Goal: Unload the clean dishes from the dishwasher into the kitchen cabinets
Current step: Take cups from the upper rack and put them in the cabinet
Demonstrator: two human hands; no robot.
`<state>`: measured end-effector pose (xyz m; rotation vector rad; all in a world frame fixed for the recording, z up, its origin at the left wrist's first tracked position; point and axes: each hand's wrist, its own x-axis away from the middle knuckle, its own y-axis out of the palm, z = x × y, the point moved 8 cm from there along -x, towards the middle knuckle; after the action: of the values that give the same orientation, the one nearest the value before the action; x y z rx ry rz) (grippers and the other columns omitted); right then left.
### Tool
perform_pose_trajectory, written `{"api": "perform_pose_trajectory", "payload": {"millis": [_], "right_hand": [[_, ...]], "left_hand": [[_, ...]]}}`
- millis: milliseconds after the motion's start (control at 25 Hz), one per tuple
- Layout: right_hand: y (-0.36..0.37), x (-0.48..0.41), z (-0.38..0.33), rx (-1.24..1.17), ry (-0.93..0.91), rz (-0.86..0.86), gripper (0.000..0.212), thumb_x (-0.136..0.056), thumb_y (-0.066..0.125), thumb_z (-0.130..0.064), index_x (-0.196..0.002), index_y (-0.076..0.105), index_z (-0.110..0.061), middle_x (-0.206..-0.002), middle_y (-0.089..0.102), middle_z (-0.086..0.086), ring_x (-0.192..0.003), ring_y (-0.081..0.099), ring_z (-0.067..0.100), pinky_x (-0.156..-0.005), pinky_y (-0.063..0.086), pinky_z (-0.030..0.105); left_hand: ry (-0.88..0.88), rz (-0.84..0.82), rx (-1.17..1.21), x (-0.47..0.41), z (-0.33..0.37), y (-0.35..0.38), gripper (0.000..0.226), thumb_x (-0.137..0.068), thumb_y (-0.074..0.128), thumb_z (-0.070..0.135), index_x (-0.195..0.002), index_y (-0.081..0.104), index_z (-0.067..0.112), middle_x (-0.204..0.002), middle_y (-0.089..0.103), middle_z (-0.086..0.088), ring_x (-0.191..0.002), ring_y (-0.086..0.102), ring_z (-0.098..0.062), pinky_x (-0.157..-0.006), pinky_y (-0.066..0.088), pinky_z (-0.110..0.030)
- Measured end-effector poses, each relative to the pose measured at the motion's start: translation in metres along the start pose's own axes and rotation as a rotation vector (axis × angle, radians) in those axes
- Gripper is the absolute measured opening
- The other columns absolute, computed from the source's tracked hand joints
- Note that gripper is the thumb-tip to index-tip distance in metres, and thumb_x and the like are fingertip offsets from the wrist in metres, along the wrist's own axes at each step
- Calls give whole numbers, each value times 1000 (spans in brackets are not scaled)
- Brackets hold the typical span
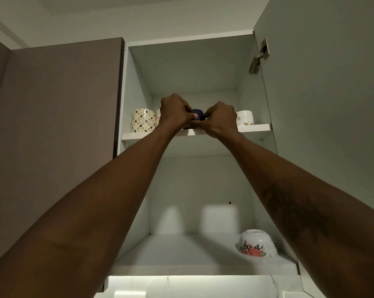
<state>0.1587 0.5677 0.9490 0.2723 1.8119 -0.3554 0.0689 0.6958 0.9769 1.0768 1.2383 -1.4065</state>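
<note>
Handling the cup (199, 114) calls for care. It looks like a small, dark blue ceramic piece, so I judge it stiff, fairly light and brittle if knocked against its neighbours. It may also be smooth enough to slip if damp from the wash. The safest hold is round the body from both sides, or by a handle if it has one — none shows from here. The cup is at the front middle of the upper shelf (256, 127), mostly hidden between the two hands. Whether its base rests on the board cannot be told.

The left hand (174, 111) is curled round the cup's left side, thumb across the front, knuckles toward the camera. The right hand (221, 120) meets it from the other side, fingers bent and tips pinching the cup's right edge. The two hands almost touch below it. Neither is loosened — both grasp the cup.

A patterned mug (143, 121) stands just left of the left hand, and a white mug (245, 117) just right of the right hand. The gap between them is narrow, so setting the cup down and drawing the fingers out could bump either one. A floral bowl (257, 244) lies upside down on the lower shelf (181, 250), at the right.
</note>
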Motion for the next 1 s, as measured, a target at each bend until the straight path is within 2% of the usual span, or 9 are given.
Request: {"api": "perform_pose_trajectory", "payload": {"millis": [240, 400, 480, 560, 680, 800, 840, 920, 1000], "right_hand": [[8, -2, 3, 59, -3, 12, 30, -74, 74, -41, -82, 77, -12, -75, 71, 6, -71, 66, 22, -64, 51, 29], [11, 9, 1, 111, -40, -6, 28, -87, 60, -34, -80, 69, -8, -76, 62, 9, -69, 53, 22, -65, 34, 27], [6, 18, -3, 163, -78, -5, 30, -94, 51, -31, -77, 62, -9, -75, 56, 9, -71, 47, 23, -67, 28, 28], [5, 28, -7, 167, -125, -7, 35, -100, 45, -31, -79, 62, -8, -75, 54, 10, -74, 46, 25, -70, 28, 31], [14, 48, -12, 146, -314, 23, 39, -104, 40, -29, -85, 67, -8, -76, 63, 13, -80, 55, 30, -77, 37, 36], [18, 72, -3, 243, -454, 78, 32, -101, 43, -29, -121, 62, -12, -104, 67, 9, -102, 56, 28, -100, 40, 41], [19, 77, -1, 278, -464, 66, 41, -96, 50, -29, -133, 55, -13, -118, 64, 9, -113, 54, 28, -109, 36, 43], [22, 89, 4, 289, -431, 24, 63, -87, 62, -29, -146, 45, -13, -142, 52, 12, -135, 44, 30, -121, 24, 47], [20, 104, 3, 203, -384, 31, 63, -88, 63, -31, -146, 46, -13, -150, 46, 14, -143, 38, 31, -123, 20, 48]], "left_hand": [[41, -40, -58, 13, -2, 18, 20, -76, 77, 18, -95, 81, 15, -90, 77, -4, -84, 69, -15, -78, 44, -19], [28, 34, -42, 21, -5, 21, 18, -83, 67, 14, -95, 81, 13, -88, 76, -5, -78, 67, -14, -76, 36, -17], [32, 60, -12, 26, -6, 20, 20, -85, 63, 12, -95, 80, 12, -90, 76, -7, -79, 65, -13, -76, 40, -19], [51, 72, 9, 32, -4, 18, 21, -89, 60, 12, -97, 79, 11, -94, 75, -8, -81, 65, -16, -74, 46, -24], [100, 61, 32, 49, 2, 17, 21, -96, 54, 12, -105, 74, 10, -95, 72, -9, -83, 64, -21, -70, 41, -26], [186, 38, -49, 75, 6, 17, 22, -97, 53, 14, -113, 68, 15, -95, 71, -9, -82, 64, -23, -70, 49, -30], [203, 26, -82, 83, 5, 18, 22, -96, 53, 14, -114, 66, 16, -97, 70, -8, -86, 64, -24, -74, 52, -33], [209, -11, -114, 98, 3, 20, 31, -94, 57, 13, -124, 61, 17, -115, 66, -7, -106, 60, -27, -88, 52, -38], [199, -65, -165, 113, 2, 23, 52, -94, 62, 19, -144, 47, 16, -144, 52, -7, -135, 44, -26, -110, 39, -42]]}}
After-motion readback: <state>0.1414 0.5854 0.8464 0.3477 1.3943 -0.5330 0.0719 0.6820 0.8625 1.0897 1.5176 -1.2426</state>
